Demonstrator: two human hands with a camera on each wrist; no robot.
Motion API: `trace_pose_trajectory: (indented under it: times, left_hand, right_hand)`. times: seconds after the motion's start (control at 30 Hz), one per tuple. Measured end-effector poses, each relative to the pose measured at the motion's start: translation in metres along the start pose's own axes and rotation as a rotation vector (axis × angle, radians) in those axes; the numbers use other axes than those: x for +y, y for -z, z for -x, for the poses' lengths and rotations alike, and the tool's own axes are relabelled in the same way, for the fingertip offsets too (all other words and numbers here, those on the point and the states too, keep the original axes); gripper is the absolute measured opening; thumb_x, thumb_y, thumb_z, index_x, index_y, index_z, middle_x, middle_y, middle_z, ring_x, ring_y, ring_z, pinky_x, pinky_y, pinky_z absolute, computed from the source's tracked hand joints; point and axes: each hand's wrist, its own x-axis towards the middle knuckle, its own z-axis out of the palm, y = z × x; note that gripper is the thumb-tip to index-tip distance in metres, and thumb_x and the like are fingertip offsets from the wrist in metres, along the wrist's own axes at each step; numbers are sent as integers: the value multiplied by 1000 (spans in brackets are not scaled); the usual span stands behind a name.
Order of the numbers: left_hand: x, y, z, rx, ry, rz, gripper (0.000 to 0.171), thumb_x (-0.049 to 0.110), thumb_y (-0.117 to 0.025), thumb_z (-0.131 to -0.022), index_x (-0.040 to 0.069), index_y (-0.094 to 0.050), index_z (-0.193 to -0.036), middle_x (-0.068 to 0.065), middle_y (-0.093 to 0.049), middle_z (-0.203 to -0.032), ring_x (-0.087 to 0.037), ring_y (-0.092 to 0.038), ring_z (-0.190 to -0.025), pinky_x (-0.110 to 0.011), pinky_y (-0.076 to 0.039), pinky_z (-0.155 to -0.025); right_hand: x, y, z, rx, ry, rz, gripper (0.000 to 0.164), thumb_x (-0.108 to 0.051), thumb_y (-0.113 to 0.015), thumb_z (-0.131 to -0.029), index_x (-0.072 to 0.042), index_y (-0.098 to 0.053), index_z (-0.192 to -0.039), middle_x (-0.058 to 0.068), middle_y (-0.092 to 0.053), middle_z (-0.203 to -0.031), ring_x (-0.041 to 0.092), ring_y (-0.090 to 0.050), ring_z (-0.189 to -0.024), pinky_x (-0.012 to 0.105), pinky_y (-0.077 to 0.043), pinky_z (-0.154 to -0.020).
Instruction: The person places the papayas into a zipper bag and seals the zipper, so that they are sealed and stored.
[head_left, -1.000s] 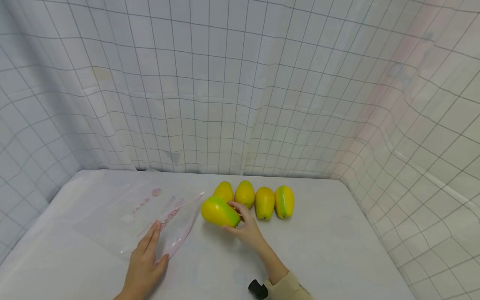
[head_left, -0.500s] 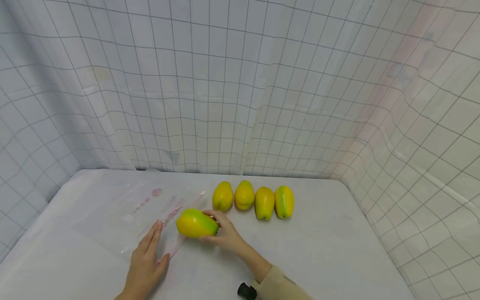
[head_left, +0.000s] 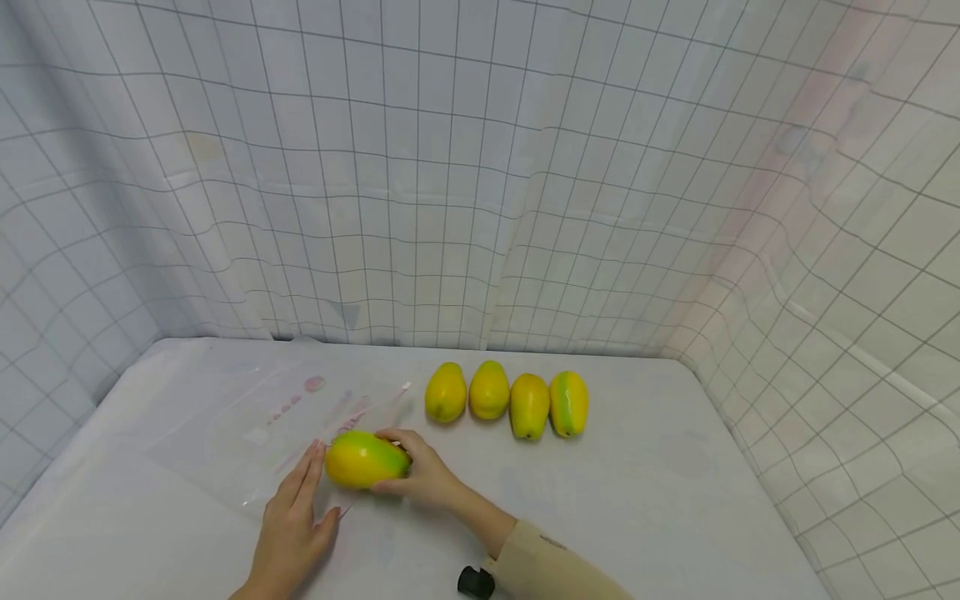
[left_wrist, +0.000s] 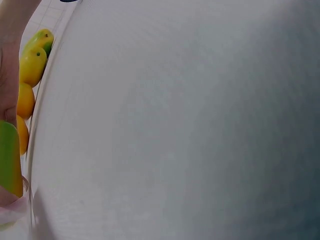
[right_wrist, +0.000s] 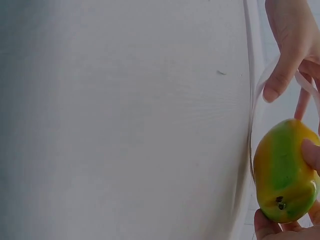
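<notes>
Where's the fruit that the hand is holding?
In the head view, the yellow-green fruit is left of centre, held in the right hand, just right of the left hand and at the edge of the clear plastic bag.

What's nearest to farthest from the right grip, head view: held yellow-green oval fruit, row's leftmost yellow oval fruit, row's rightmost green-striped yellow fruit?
1. Held fruit: in the right grip.
2. Leftmost fruit: beyond, slightly right.
3. Rightmost fruit: beyond, farther right.

Your white counter [head_left: 660, 483], with a clear plastic bag [head_left: 255, 421] at left and four yellow mango-like fruits [head_left: 489, 390] abreast
</notes>
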Motion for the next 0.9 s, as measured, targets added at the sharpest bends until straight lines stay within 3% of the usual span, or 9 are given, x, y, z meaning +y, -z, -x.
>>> trace_pose_trajectory:
  times: [0.53, 0.9]
  left_hand:
    - [1, -2, -1, 4, -21, 13, 99, -6, -77, -44, -5, -38, -135, -21, -43, -135, -36, -47, -104, -6, -14, -104]
    - [0, -3, -1, 12, -32, 9, 99, -8, -77, -43, -7, -39, -134, -23, -44, -133, -37, -47, -105, -8, -14, -105]
  right_hand:
    - [-4, -15, -14, 7, -65, -43, 60, -19, -73, -78, -13, -46, -131, 0, -49, -128, 4, -47, -109, 22, -39, -96]
    - [-6, -21, -18, 63, -180, -103, 54, -20, -74, -77, -18, -46, -122, -4, -54, -120, 5, -51, -104, 22, -43, -90]
